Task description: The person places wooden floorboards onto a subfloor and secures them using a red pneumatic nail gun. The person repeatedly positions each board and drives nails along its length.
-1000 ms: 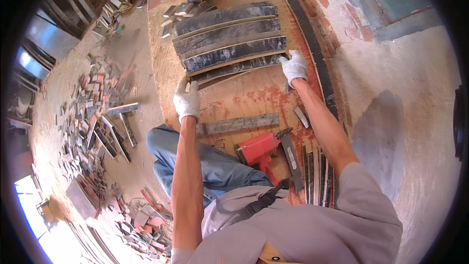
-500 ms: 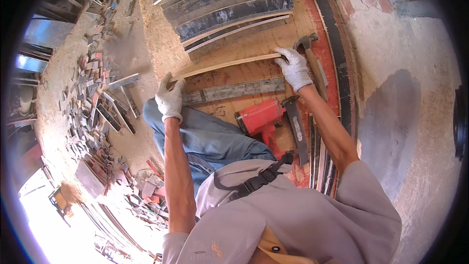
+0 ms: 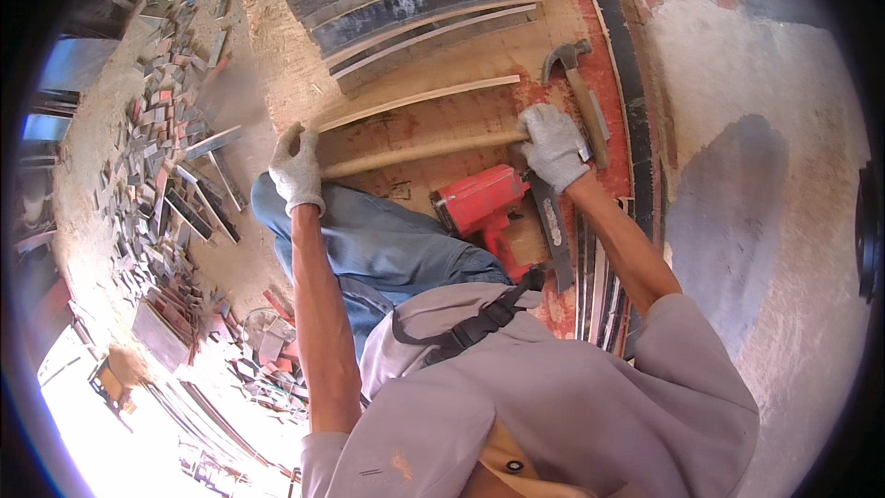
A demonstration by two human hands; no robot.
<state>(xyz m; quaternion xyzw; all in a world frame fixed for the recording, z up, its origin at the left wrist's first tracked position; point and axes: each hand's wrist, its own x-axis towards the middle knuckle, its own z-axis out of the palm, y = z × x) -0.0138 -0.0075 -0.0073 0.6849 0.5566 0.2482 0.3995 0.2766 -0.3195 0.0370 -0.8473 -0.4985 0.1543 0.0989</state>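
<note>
A pale wooden strip (image 3: pixel 424 151) spans between my two gloved hands, tilted a little up to the right. My left hand (image 3: pixel 297 168) is closed about its left end, above my knee. At its right end my right hand (image 3: pixel 555 149) is wrapped round it, just above a dark flat bar (image 3: pixel 551 235). Just beyond lies another thin strip (image 3: pixel 424 101) on the wooden board (image 3: pixel 415 186), its left end close to my left fingers. On the near side of the held strip rests a red nail gun (image 3: pixel 475 201). A claw hammer (image 3: pixel 583 97) lies beyond my right hand.
Dark-faced planks (image 3: pixel 429 5) lie in rows at the far side of the board. Scattered wood offcuts (image 3: pixel 166 129) cover the floor at left. Long dark strips (image 3: pixel 599 286) sit by my right side, and a stained wall (image 3: pixel 728 221) stands at the right.
The strip that I held before now lies on the board. Both hands have come nearer and grip the strip that lay closer to me, its pale side now showing.
</note>
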